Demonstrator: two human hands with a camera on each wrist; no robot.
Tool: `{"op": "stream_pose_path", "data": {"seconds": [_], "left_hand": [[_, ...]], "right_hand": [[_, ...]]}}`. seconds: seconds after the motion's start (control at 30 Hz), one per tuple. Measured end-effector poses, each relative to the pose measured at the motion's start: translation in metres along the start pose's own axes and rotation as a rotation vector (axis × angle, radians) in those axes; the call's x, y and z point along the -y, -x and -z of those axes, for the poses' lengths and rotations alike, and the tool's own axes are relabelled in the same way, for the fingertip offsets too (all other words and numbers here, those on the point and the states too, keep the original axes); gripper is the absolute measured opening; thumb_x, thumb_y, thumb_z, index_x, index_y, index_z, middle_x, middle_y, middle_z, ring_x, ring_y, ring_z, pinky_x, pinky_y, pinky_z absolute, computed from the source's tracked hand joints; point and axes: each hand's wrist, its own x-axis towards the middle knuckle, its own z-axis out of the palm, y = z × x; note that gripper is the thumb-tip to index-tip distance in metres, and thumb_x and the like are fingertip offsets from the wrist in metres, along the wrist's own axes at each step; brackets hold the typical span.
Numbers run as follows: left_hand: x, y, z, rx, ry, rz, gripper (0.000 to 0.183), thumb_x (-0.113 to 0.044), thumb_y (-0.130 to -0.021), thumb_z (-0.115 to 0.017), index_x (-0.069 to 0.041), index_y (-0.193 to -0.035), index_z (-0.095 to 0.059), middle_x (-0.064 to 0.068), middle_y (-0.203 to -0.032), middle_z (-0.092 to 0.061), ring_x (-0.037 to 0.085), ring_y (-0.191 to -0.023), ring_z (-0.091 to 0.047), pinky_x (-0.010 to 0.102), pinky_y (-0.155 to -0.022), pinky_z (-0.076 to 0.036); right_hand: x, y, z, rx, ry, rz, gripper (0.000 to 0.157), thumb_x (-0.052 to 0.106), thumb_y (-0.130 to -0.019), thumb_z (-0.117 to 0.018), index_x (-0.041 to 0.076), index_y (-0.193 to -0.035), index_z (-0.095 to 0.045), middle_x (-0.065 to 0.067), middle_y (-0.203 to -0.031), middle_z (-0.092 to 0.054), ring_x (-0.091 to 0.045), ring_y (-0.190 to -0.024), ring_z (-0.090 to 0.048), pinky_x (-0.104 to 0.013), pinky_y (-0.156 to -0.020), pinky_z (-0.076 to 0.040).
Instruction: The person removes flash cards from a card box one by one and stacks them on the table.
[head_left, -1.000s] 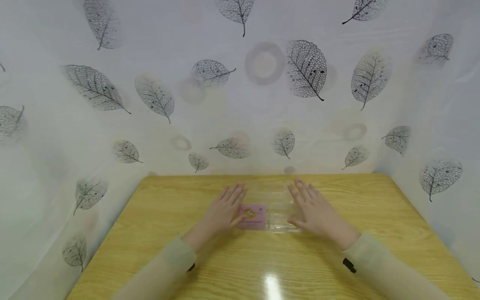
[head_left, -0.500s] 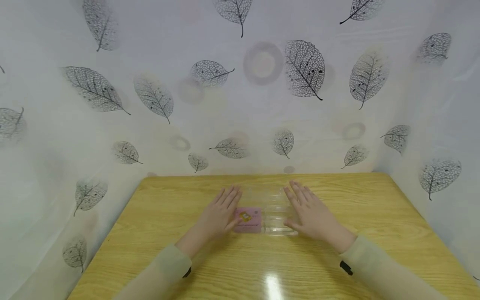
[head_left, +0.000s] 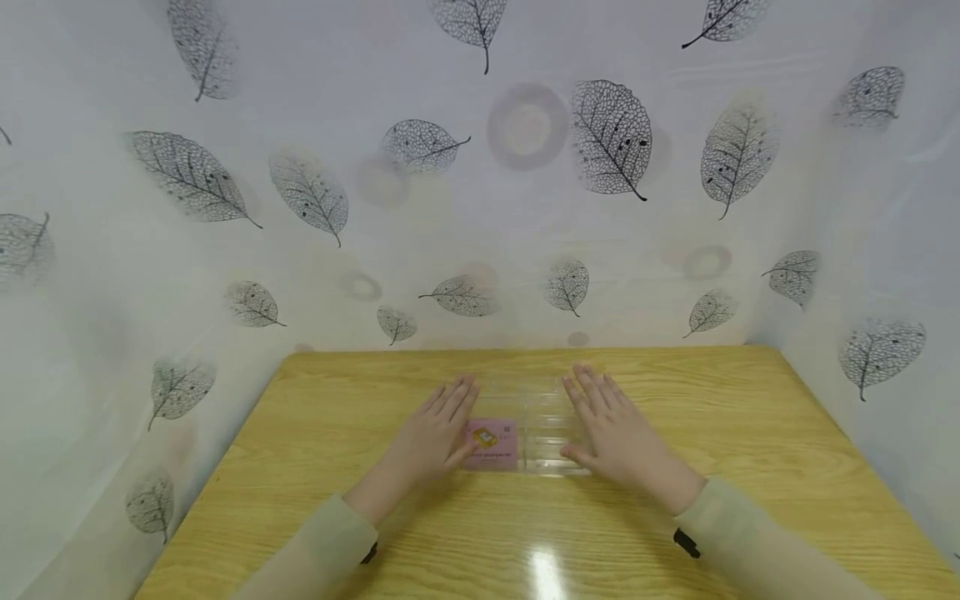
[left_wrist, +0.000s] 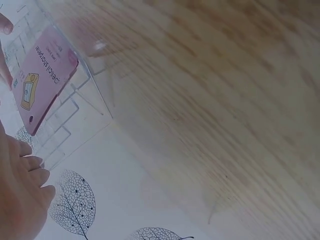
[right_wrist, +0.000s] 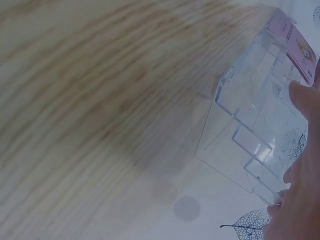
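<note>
A clear plastic stepped display stand (head_left: 551,446) with several tiers sits on the table between my hands. Pink cards (head_left: 492,444) printed "Pencil sharpener" with a yellow drawing fill a slot at its left front; the left wrist view shows a small hole in the card (left_wrist: 42,75). My left hand (head_left: 423,437) lies along the stand's left side, fingers straight and thumb at the card's edge. On the other side, my right hand (head_left: 626,437) has its straight fingers along the stand's edge, thumb toward the front tiers. The right wrist view shows the bare right-hand tiers (right_wrist: 250,125).
The wooden table (head_left: 480,533) reaches back to a pale cloth backdrop (head_left: 480,225) printed with dark leaf skeletons, which also encloses both sides. A bright light reflection (head_left: 546,575) shows on the tabletop near the front.
Both hands and the stand with its pink cards have slid a little toward me and slightly left. The hands keep the same pose on either side of it.
</note>
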Motion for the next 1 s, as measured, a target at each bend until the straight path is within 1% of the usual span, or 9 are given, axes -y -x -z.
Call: {"op": "stream_pose_path", "data": {"seconds": [0.2,0.43,0.57,0.7,0.87,1.0], "left_hand": [[0.001,0.002,0.000,-0.005,0.024,0.003,0.080,-0.044,-0.106,-0.058,0.008,-0.161,-0.033,0.025,-0.169,-0.035,0.039,-0.158,-0.036,0.050,-0.130,-0.032],[0.002,0.003,0.003,0.020,0.065,0.023,0.081,-0.045,-0.106,-0.057,0.007,-0.162,-0.030,0.025,-0.171,-0.032,0.038,-0.159,-0.033,0.050,-0.131,-0.029],[0.002,0.002,0.002,0.028,0.055,0.023,0.081,-0.046,-0.107,-0.056,0.007,-0.162,-0.029,0.024,-0.171,-0.031,0.038,-0.159,-0.033,0.050,-0.131,-0.030],[0.003,0.001,0.001,0.032,0.044,0.026,0.081,-0.046,-0.107,-0.055,0.007,-0.163,-0.029,0.024,-0.172,-0.030,0.037,-0.160,-0.032,0.049,-0.131,-0.029],[0.003,0.001,0.001,0.035,0.043,0.026,0.083,-0.048,-0.107,-0.055,0.007,-0.163,-0.028,0.025,-0.172,-0.029,0.037,-0.160,-0.031,0.049,-0.131,-0.029],[0.003,0.001,0.000,0.053,0.043,0.028,0.084,-0.050,-0.108,-0.053,0.005,-0.165,-0.024,0.024,-0.173,-0.026,0.037,-0.162,-0.028,0.047,-0.132,-0.026]], "right_hand": [[0.005,-0.003,0.000,0.004,0.022,0.003,0.103,0.061,-0.096,-0.066,-0.008,-0.163,-0.027,-0.028,-0.173,-0.021,-0.045,-0.161,-0.023,-0.060,-0.132,-0.021],[0.008,-0.008,-0.003,-0.009,0.023,0.012,0.104,0.061,-0.095,-0.067,-0.008,-0.162,-0.028,-0.027,-0.172,-0.024,-0.044,-0.161,-0.024,-0.059,-0.132,-0.022],[0.010,-0.012,-0.005,-0.020,0.007,0.021,0.103,0.060,-0.096,-0.068,-0.009,-0.162,-0.027,-0.027,-0.173,-0.023,-0.045,-0.161,-0.024,-0.060,-0.132,-0.023],[0.010,-0.017,-0.008,-0.017,0.014,0.025,0.103,0.060,-0.097,-0.066,-0.008,-0.163,-0.024,-0.026,-0.174,-0.020,-0.044,-0.162,-0.022,-0.059,-0.132,-0.021],[0.010,-0.021,-0.012,-0.051,0.022,0.035,0.105,0.060,-0.096,-0.067,-0.008,-0.163,-0.025,-0.027,-0.173,-0.023,-0.045,-0.161,-0.023,-0.059,-0.133,-0.021],[0.009,-0.021,-0.016,-0.073,0.023,0.038,0.106,0.060,-0.094,-0.069,-0.008,-0.163,-0.024,-0.027,-0.173,-0.024,-0.046,-0.161,-0.025,-0.058,-0.133,-0.019]]}}
